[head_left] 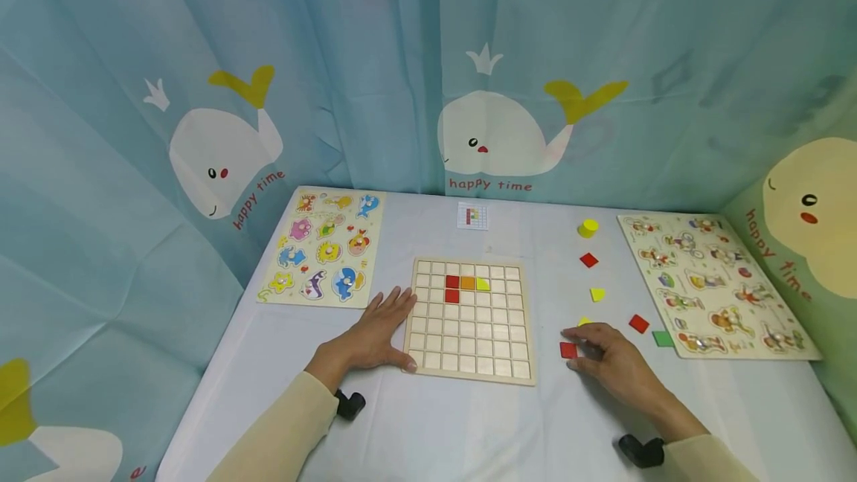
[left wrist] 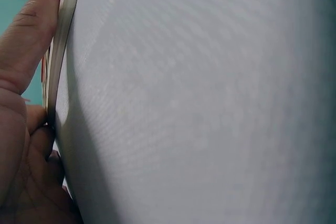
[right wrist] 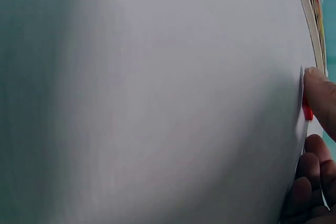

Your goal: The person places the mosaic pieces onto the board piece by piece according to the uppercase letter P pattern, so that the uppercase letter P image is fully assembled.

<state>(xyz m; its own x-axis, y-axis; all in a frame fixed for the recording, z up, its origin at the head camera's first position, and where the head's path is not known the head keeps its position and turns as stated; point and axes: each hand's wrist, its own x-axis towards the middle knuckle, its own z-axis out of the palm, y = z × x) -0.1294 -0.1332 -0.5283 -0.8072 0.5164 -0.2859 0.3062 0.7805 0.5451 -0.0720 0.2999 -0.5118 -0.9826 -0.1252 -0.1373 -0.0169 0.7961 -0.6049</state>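
A wooden grid board [head_left: 477,335] lies in the middle of the table. Two red squares [head_left: 452,296], an orange square [head_left: 468,283] and a yellow rounded piece [head_left: 482,285] sit in its cells. Along the board's left edge my left hand [head_left: 376,333] rests with fingers extended, its thumb at the near corner; the left wrist view shows the thumb [left wrist: 31,35] against the board's side. To the right of the board, my right hand [head_left: 612,363] pinches a red square tile [head_left: 568,350] between thumb and index finger, close on the tablecloth. Its thumb partly covers the tile [right wrist: 307,112] in the right wrist view.
Right of the board lie a yellow cylinder stack [head_left: 588,228], red tiles [head_left: 589,260] [head_left: 639,324], a yellow rounded piece [head_left: 598,294] and a green tile [head_left: 661,338]. Picture puzzle boards flank both sides [head_left: 328,251] [head_left: 710,285]. A small pattern card [head_left: 472,216] lies at the back.
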